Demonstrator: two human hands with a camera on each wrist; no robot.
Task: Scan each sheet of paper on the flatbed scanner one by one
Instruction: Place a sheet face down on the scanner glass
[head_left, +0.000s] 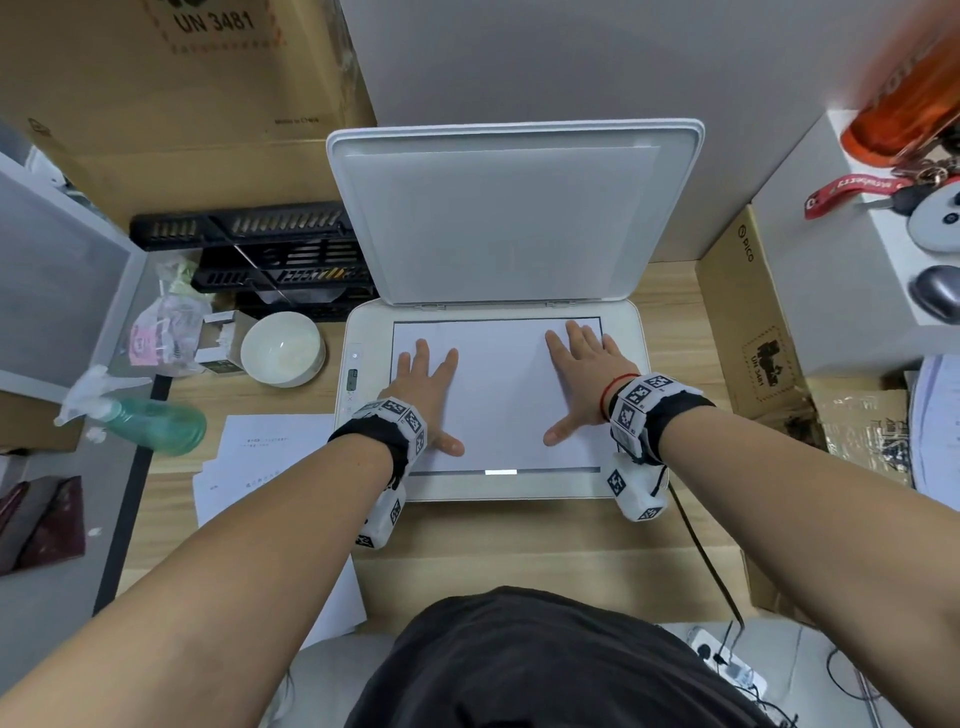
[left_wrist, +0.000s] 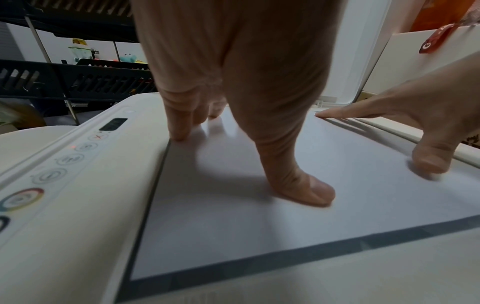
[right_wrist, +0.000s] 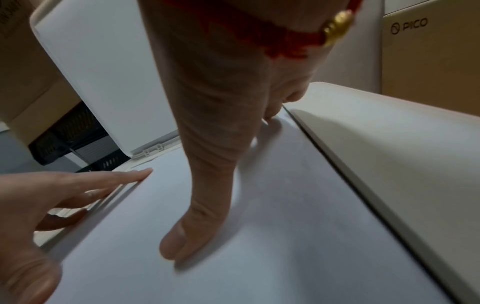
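Left hand (head_left: 423, 387) flat on the sheet of paper (head_left: 498, 395), fingers straight and spread, thumb out toward centre. Right hand (head_left: 584, 382) the same on the sheet's right half, fingertips near the far right corner. Neither grips; both press palm-down.

The sheet lies on the glass of the flatbed scanner (head_left: 631, 395), white face up. Far and side edges sit close against the dark border; a narrow dark strip shows bare at the near edge. Lid (head_left: 511, 213) stands open behind, white liner facing forward.

Step in hand, by my reading: squaring and flattening the sheet. To do it well, slide it with light even pressure until the corners meet the frame, smooth outward, lift both hands straight up so it does not drag, then lower the lid gently.

Paper thin, matte, limp, no creases seen. Scanner body smooth cream plastic with rounded corners; control panel (left_wrist: 52, 174) of printed round buttons along its left side. More printed sheets (head_left: 260, 462) lie on the wood-grain tabletop (head_left: 519, 545), left of the scanner.
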